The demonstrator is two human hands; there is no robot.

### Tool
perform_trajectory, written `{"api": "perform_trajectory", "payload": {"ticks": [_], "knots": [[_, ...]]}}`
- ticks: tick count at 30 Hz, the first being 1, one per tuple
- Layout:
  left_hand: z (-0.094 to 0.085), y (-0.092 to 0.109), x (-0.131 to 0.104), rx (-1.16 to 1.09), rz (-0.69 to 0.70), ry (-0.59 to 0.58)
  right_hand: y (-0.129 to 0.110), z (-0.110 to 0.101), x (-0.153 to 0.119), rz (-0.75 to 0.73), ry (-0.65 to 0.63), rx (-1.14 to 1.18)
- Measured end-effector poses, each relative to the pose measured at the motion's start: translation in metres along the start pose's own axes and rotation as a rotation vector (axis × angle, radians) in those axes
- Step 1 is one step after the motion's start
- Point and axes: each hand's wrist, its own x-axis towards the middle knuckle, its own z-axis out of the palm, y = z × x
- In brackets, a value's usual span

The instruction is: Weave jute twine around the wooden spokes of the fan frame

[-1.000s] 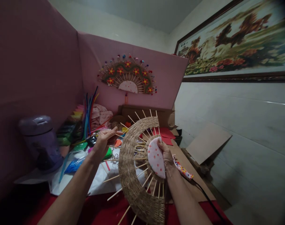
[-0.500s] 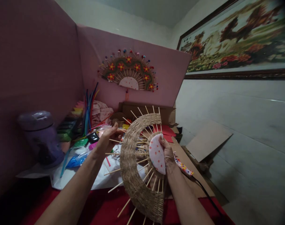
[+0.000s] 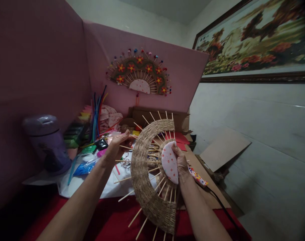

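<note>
Upright in front of me, turned on its side, is a half-round fan (image 3: 142,167) of woven brown cord with thin wooden sticks jutting out past its rim. At its flat side a white half-circle of cloth (image 3: 169,164) with orange-red dots covers the centre. My right hand (image 3: 181,160) grips this centre, thumb on the dotted cloth and the other fingers behind it. On the far rim, my left hand (image 3: 119,144) is closed at one of the stick ends; some of its fingertips are hidden.
A finished fan with flowers (image 3: 139,75) hangs on the pink board. Left stands a purple bottle (image 3: 47,144) near pipe cleaners (image 3: 97,113) and clay packets (image 3: 85,167). A patterned tool with a black cord (image 3: 197,177) lies on cardboard at right, by a red sheet (image 3: 181,138).
The view has shifted slightly, so everything appears a little to the right and higher. Both hands keep their places on the fan.
</note>
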Motion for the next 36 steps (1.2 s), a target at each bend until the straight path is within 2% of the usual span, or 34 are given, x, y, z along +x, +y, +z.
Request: {"api": "perform_trajectory", "payload": {"ticks": [9,12,16,22,25,30,36], "knots": [[0.006,0.003,-0.003,-0.018,-0.012,0.045,0.001,-0.001,0.001,0.0,0.009,-0.019],[0.007,0.005,-0.003,0.04,0.019,0.1,0.0,-0.004,0.004,0.008,0.006,-0.023],[0.006,0.007,-0.003,0.125,0.048,0.122,-0.002,-0.008,0.011,-0.059,0.028,-0.003],[0.002,0.007,-0.001,0.261,0.124,0.223,-0.003,-0.009,0.015,-0.085,-0.007,-0.037],[0.002,0.008,-0.001,0.406,0.224,0.258,-0.003,-0.007,0.015,-0.096,-0.012,-0.042],[0.005,0.013,-0.003,0.641,0.425,0.237,-0.004,-0.005,0.013,-0.103,-0.022,-0.037],[0.004,0.016,-0.005,0.857,0.517,0.215,-0.004,-0.002,0.01,-0.08,-0.031,-0.014]]}}
